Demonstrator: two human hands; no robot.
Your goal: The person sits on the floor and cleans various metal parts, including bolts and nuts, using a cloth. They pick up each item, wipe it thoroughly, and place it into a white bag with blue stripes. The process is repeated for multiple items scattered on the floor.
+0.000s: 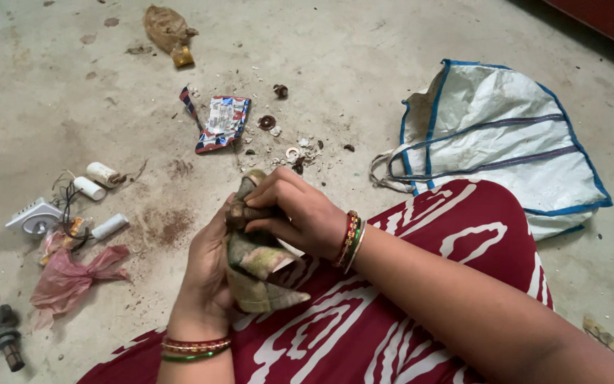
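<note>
Bare concrete floor (364, 50) lies littered around us. Our left hand (204, 281) cradles a patterned cloth (261, 263), while our right hand (300, 213) pinches a small brown part (239, 213) within it, mid-wipe; loose washers (289, 151) wait beyond.

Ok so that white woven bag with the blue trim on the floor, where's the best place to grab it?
Take the white woven bag by its looped handles, coming from its left side. The bag lies flat and slack on the concrete floor, so the body gives little to pinch, while the handles stick out free at that edge.
</note>
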